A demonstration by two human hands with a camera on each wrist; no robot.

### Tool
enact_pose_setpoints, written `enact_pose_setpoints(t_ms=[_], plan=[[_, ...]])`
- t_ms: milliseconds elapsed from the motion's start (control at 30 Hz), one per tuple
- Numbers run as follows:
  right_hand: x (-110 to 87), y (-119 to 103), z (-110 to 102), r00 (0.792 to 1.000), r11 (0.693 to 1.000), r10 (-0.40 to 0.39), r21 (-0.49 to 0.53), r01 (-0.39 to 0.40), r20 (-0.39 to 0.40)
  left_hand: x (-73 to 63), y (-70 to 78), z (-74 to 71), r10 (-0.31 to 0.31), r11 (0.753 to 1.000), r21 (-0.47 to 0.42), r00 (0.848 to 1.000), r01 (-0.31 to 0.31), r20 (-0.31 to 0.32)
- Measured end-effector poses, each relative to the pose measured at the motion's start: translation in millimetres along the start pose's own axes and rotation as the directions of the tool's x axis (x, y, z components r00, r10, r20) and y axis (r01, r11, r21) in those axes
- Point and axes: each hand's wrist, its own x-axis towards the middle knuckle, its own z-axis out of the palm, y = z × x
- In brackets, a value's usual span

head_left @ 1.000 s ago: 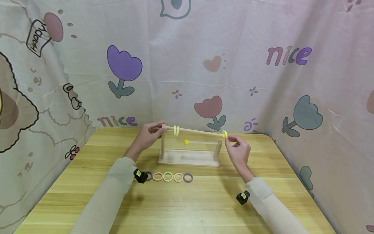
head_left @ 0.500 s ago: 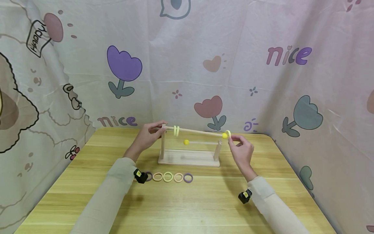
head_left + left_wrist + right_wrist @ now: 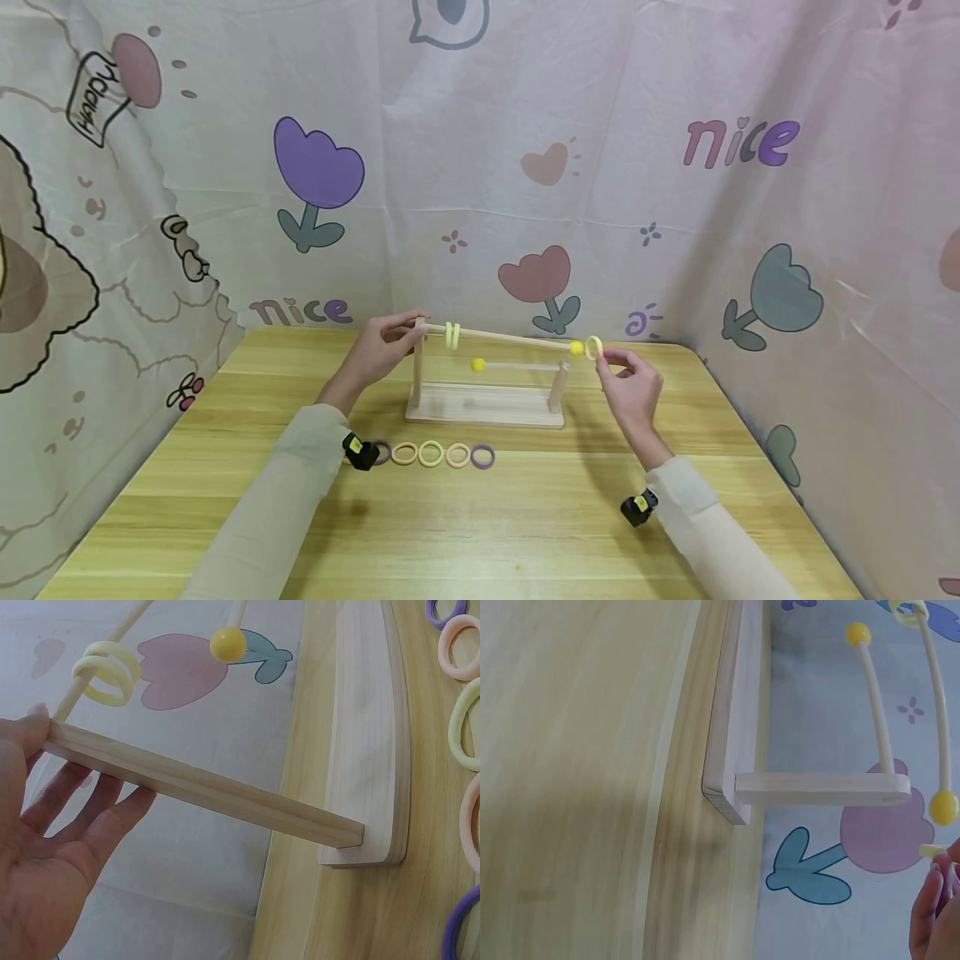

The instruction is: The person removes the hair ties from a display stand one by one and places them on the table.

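Note:
My left hand [image 3: 382,346] grips the top of the taller post [image 3: 202,784] of a wooden stand [image 3: 480,404], thumb on one side and fingers on the other. From that post a long wooden rod [image 3: 513,339] runs right, tipped with a yellow ball [image 3: 577,347]. Two pale yellow rings [image 3: 452,336] hang on the rod near the post. Just right of the ball, my right hand [image 3: 630,387] pinches another pale yellow ring [image 3: 594,347] between thumb and fingertips, off the rod. A lower rod [image 3: 521,367] with a yellow ball [image 3: 478,365] points left from the shorter post [image 3: 558,387].
Several purple, peach and yellow rings [image 3: 431,453] lie in a row on the wood-grain table [image 3: 487,533] in front of the stand. My left wrist camera [image 3: 361,452] overlaps the row's left end. A printed cloth [image 3: 450,167] hangs behind the table.
The right hand has moved right with the yellow ring, from around the ball at the rod's tip to clear of it. The left hand and the stand have stayed in place.

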Motion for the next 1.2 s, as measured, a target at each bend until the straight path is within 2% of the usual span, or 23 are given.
enact_pose_setpoints(t_ms=[267, 500, 767, 867, 967, 1100, 1200], plan=[[2.7, -2.2, -11.6, 0.996, 0.997, 0.062, 0.031, -0.064, 0.059, -0.6, -0.1, -0.2, 0.001, 1.0, 0.005, 1.0, -0.001, -0.003], [3.2, -2.4, -20.1, 0.974, 0.979, 0.1, 0.157, -0.133, 0.202, 0.2, 0.6, -0.1, 0.002, 1.0, -0.005, 1.0, -0.002, -0.001], [3.9, -6.6, -21.3, 0.96, 0.972, 0.086, 0.188, -0.139, 0.266, 0.2, 0.6, 0.3, 0.004, 1.0, -0.008, 1.0, -0.004, 0.002], [2.4, -22.7, -24.2, 0.958, 0.97, 0.097, 0.188, -0.151, 0.269, -0.2, 1.5, 0.3, 0.005, 1.0, -0.007, 1.0, -0.005, 0.002], [2.8, -27.0, -25.3, 0.957, 0.971, 0.102, 0.18, -0.155, 0.271, -0.8, 2.7, 0.5, 0.003, 1.0, -0.007, 1.0, -0.003, 0.001], [4.3, -14.3, -23.5, 0.954, 0.974, 0.074, 0.184, -0.131, 0.289, -1.1, 3.3, 0.8, 0.002, 1.0, -0.008, 1.0, -0.002, -0.001], [3.2, -13.3, -23.3, 0.947, 0.978, 0.044, 0.18, -0.106, 0.319, -1.1, 2.8, 0.7, 0.003, 1.0, -0.007, 1.0, -0.003, -0.002]])
